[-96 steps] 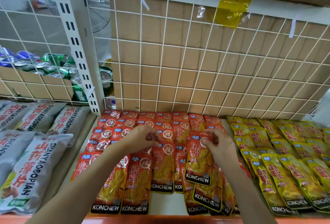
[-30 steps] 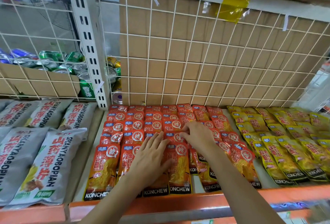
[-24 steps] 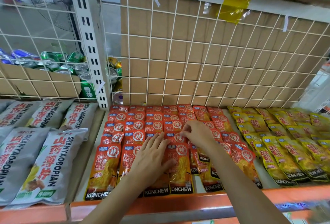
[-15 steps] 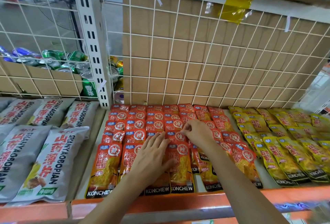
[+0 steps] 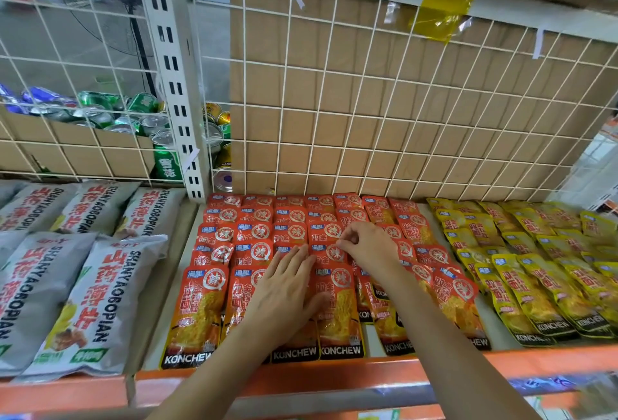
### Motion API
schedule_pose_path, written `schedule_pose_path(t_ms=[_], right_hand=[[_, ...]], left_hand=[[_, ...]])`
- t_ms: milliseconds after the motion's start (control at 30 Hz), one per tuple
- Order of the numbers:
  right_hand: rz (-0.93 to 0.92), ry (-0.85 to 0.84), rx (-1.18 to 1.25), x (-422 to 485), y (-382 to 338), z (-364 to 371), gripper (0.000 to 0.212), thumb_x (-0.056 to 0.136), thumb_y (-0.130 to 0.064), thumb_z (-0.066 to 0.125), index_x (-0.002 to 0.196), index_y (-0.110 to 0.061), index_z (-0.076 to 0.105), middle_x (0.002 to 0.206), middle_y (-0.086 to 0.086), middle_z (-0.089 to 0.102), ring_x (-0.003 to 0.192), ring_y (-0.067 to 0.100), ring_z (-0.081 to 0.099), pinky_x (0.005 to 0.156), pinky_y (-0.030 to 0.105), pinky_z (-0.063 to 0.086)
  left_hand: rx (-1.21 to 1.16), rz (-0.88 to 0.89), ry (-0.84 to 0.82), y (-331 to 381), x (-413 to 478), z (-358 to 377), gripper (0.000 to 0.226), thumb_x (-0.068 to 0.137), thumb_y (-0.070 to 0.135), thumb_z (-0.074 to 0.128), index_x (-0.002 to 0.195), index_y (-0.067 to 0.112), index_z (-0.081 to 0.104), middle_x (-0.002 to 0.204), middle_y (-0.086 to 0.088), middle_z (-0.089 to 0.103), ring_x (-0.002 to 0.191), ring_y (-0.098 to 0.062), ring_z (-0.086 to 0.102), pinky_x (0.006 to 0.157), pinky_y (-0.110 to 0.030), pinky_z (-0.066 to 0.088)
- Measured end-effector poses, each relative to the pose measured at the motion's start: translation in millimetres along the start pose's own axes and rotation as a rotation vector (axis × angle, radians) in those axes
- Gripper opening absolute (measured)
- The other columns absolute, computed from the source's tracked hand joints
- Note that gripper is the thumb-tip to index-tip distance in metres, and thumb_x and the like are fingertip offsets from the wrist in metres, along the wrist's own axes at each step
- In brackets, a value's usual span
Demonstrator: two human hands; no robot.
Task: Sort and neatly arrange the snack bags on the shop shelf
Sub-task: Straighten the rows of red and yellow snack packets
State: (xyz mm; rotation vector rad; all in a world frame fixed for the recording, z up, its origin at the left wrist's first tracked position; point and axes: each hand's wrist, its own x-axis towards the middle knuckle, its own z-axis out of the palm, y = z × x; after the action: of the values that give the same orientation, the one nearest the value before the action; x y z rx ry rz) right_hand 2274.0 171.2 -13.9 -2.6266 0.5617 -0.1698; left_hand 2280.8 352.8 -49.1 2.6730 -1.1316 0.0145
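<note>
Red KONCHEW snack bags (image 5: 200, 312) lie in overlapping rows on the white shelf (image 5: 157, 329). My left hand (image 5: 284, 292) lies flat with straight fingers on the front bags of the middle rows. My right hand (image 5: 368, 249) is further back, its fingertips pinching the top edge of a red bag (image 5: 329, 252) in the fourth row from the left. The red bags to the right of my right arm (image 5: 454, 299) lie skewed and fanned out.
Yellow KONCHEW bags (image 5: 535, 272) fill the shelf to the right. Large grey snack bags (image 5: 83, 302) lie on the left section. A white wire grid with cardboard (image 5: 384, 101) backs the shelf; drink cans (image 5: 100, 111) sit behind it at left. An orange rail (image 5: 368, 376) edges the front.
Since 3.2 s ago the red bags have been laid into straighter rows. Over the last second my left hand stays flat on the front bags while my right hand keeps picking at one bag's top.
</note>
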Motion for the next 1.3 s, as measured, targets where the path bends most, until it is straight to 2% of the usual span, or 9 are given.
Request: schedule_pose_path(t_ms=[133,267,333,400,467,633,700,933,1300], right_hand=[[0.004,0.044,0.008,-3.1,-0.6,0.9,0.01,0.087,-0.036,0.061,0.085,-0.026,0.06,0.067,-0.02,0.046,0.072,0.001,0.047,0.052,0.016,0.028],[-0.001,0.042,0.022,-4.1,-0.7,2.1,0.01,0.087,-0.035,0.061,0.087,-0.025,0.062,0.066,-0.02,0.048,0.074,0.002,0.049,0.057,0.021,0.034],[-0.009,0.058,0.029,-5.1,-0.5,1.5,0.009,0.088,-0.034,0.06,0.088,-0.025,0.062,0.071,-0.018,0.052,0.075,0.003,0.051,0.056,0.02,0.035],[-0.032,0.099,0.044,-6.4,1.2,-1.0,0.009,0.089,-0.033,0.058,0.091,-0.025,0.062,0.079,-0.015,0.056,0.076,0.005,0.053,0.057,0.02,0.038],[-0.059,0.113,0.04,-8.0,3.2,-4.1,0.011,0.089,-0.033,0.058,0.095,-0.025,0.063,0.084,-0.014,0.057,0.077,0.004,0.052,0.063,0.022,0.041],[-0.152,-0.009,-0.042,-8.2,6.6,0.9,0.022,0.088,-0.031,0.06,0.108,-0.025,0.062,0.106,-0.007,0.061,0.094,0.008,0.055,0.082,0.025,0.046],[-0.156,-0.016,-0.024,-7.2,8.4,2.3,0.022,0.087,-0.029,0.062,0.108,-0.025,0.062,0.109,-0.006,0.06,0.093,0.007,0.052,0.084,0.025,0.045],[-0.199,-0.034,0.033,-5.8,12.3,0.2,0.019,0.086,-0.023,0.064,0.105,-0.023,0.064,0.105,-0.007,0.061,0.087,0.002,0.048,0.079,0.017,0.04],[-0.179,-0.059,0.117,-3.8,12.7,-2.9,0.012,0.088,-0.017,0.06,0.099,-0.021,0.066,0.105,-0.008,0.062,0.09,0.001,0.047,0.083,0.017,0.037]], left_hand=[[0.032,-0.01,-0.017,1.4,0.4,-0.3,0.118,0.056,0.076,-0.034,0.149,0.019,0.009,0.158,0.001,0.003,0.145,-0.012,-0.002,0.116,-0.031,-0.011],[0.046,-0.034,-0.036,4.1,-0.9,-3.4,0.082,0.086,0.069,0.002,0.15,0.017,0.004,0.158,0.0,-0.001,0.145,-0.012,-0.005,0.117,-0.033,-0.01],[0.046,-0.038,-0.053,5.3,-1.8,-5.1,0.074,0.093,0.061,0.014,0.15,0.015,0.003,0.158,-0.001,-0.002,0.145,-0.013,-0.006,0.118,-0.035,-0.007],[0.061,-0.038,-0.053,4.8,-1.4,-4.2,0.076,0.092,0.063,0.009,0.15,0.014,0.001,0.158,-0.002,-0.003,0.145,-0.013,-0.006,0.118,-0.036,-0.007],[0.075,-0.032,-0.033,4.7,-0.1,-2.3,0.089,0.079,0.068,-0.008,0.15,0.014,0.0,0.158,-0.002,-0.003,0.145,-0.014,-0.006,0.118,-0.035,-0.009],[0.059,-0.03,-0.02,4.6,-0.1,-1.5,0.119,0.053,0.072,-0.039,0.149,0.014,0.0,0.158,-0.002,-0.003,0.145,-0.013,-0.006,0.114,-0.032,-0.013],[0.063,-0.035,-0.012,4.7,-0.2,-0.8,0.122,0.049,0.07,-0.044,0.149,0.014,0.0,0.158,-0.002,-0.003,0.145,-0.013,-0.005,0.113,-0.032,-0.013],[0.048,-0.049,-0.015,4.7,0.2,0.4,0.118,0.053,0.073,-0.039,0.149,0.016,-0.001,0.158,0.001,-0.003,0.145,-0.012,-0.005,0.111,-0.03,-0.016],[0.029,-0.051,0.008,3.7,-0.3,0.8,0.097,0.066,0.072,-0.022,0.149,0.027,0.001,0.158,0.003,-0.004,0.145,-0.011,-0.006,0.109,-0.028,-0.018]])
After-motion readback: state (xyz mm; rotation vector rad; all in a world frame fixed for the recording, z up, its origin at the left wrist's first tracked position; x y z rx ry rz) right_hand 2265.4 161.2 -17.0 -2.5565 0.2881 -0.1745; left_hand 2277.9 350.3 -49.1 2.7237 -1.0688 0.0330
